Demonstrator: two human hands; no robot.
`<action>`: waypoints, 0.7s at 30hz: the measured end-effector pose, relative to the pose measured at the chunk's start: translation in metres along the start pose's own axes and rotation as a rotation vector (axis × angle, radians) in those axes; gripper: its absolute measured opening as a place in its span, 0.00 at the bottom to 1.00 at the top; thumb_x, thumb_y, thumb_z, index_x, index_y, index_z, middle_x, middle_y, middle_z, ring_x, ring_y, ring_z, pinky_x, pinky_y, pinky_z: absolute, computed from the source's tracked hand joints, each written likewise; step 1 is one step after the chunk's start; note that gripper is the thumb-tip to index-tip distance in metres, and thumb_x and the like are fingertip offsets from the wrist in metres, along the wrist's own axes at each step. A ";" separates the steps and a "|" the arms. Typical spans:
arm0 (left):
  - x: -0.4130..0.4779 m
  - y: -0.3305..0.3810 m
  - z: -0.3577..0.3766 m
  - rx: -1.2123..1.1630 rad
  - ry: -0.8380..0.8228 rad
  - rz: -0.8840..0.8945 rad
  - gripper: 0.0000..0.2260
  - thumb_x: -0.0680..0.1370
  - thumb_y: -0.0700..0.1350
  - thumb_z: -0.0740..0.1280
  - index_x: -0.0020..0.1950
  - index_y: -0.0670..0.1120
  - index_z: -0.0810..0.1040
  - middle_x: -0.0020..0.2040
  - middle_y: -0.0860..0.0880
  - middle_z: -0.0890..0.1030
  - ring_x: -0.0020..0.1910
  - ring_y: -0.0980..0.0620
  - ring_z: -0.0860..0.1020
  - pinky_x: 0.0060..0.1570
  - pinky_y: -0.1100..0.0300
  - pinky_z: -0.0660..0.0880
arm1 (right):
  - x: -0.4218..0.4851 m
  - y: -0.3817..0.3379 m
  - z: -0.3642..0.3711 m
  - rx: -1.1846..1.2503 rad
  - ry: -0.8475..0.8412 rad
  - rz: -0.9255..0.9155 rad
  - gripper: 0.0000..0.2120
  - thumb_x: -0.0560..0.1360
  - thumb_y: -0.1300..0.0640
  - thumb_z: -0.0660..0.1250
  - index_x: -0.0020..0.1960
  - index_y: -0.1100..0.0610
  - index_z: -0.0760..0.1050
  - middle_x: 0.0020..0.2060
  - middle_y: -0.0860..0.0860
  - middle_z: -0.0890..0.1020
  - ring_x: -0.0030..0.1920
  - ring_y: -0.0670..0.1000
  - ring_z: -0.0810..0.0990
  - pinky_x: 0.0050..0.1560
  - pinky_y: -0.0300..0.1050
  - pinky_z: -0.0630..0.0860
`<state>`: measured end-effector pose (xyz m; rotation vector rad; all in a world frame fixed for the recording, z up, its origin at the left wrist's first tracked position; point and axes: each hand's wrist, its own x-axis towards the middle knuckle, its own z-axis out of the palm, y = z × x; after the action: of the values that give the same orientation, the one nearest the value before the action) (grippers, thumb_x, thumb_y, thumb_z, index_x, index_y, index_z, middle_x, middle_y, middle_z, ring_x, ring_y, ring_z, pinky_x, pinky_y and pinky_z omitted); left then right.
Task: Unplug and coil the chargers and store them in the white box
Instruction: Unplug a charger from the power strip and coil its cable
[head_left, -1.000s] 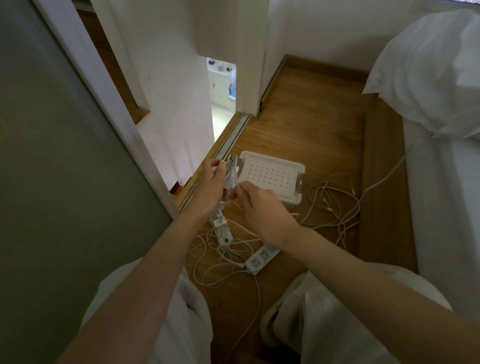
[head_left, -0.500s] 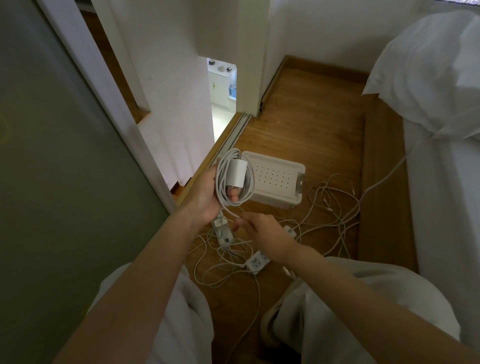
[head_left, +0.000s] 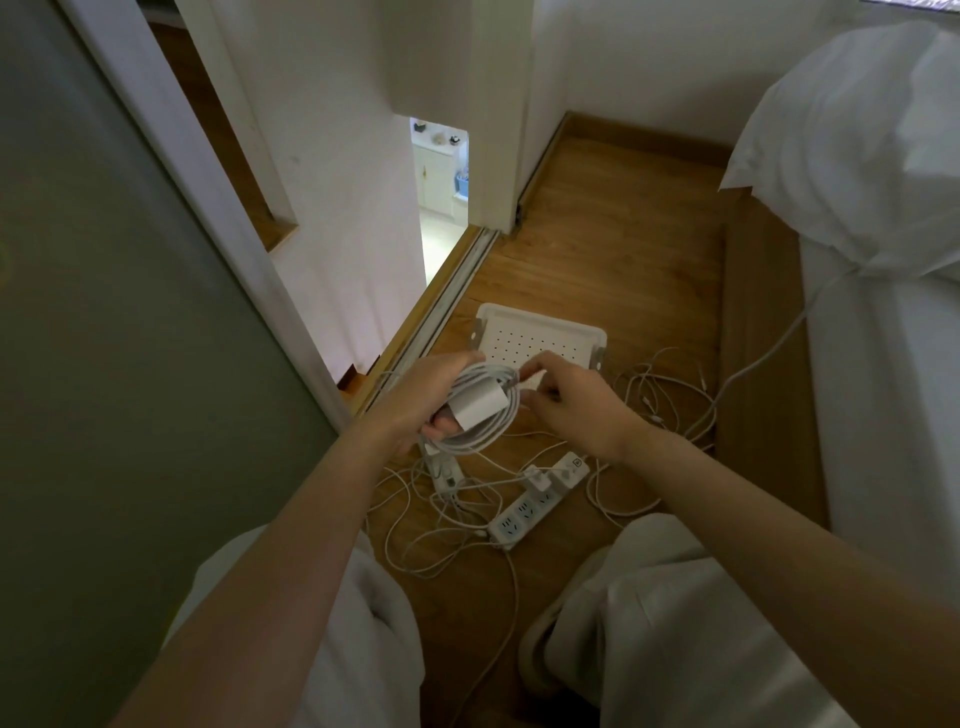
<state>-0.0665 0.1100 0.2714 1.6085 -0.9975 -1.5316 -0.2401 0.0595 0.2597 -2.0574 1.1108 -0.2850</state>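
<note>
Up from the floor, right hand (head_left: 576, 410) pinches the coiled charger (head_left: 480, 415) that left hand (head_left: 421, 400) grips; white box (head_left: 587, 332) looks unfilled, power strip (head_left: 519, 517) still loaded.

The wooden floor (head_left: 623, 218) carries a perforated white box (head_left: 540, 319) close to the sliding-door track (head_left: 452, 296), with a tangle of loose white cables (head_left: 670, 395) spread to its right and in front of it. Nearer the knees a white power strip (head_left: 524, 514) lies at a slant with a charger (head_left: 537, 478) plugged in near its far end, and a second strip (head_left: 444, 470) lies just left of it among the cables
</note>
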 end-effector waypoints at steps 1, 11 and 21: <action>0.001 -0.001 0.001 0.065 0.025 -0.012 0.16 0.81 0.54 0.55 0.52 0.42 0.74 0.29 0.48 0.73 0.17 0.57 0.67 0.16 0.69 0.59 | 0.000 -0.004 -0.001 0.012 -0.012 -0.027 0.08 0.80 0.57 0.56 0.58 0.52 0.69 0.32 0.47 0.76 0.29 0.46 0.72 0.29 0.34 0.68; 0.013 -0.018 0.001 0.360 0.144 -0.127 0.20 0.78 0.59 0.60 0.44 0.43 0.77 0.39 0.42 0.81 0.36 0.45 0.80 0.34 0.58 0.74 | -0.009 -0.011 0.017 -0.368 -0.178 -0.182 0.13 0.81 0.47 0.51 0.53 0.55 0.69 0.42 0.50 0.77 0.39 0.49 0.75 0.41 0.46 0.73; 0.007 -0.009 0.001 0.266 0.387 0.190 0.13 0.77 0.57 0.62 0.46 0.46 0.74 0.41 0.48 0.79 0.37 0.54 0.79 0.33 0.65 0.76 | -0.009 -0.005 0.028 -0.202 0.045 -0.102 0.11 0.82 0.54 0.52 0.41 0.49 0.65 0.30 0.45 0.71 0.29 0.45 0.70 0.29 0.37 0.64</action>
<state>-0.0667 0.1078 0.2597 1.8426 -1.1261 -0.9425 -0.2280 0.0824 0.2459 -2.3009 1.1011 -0.2811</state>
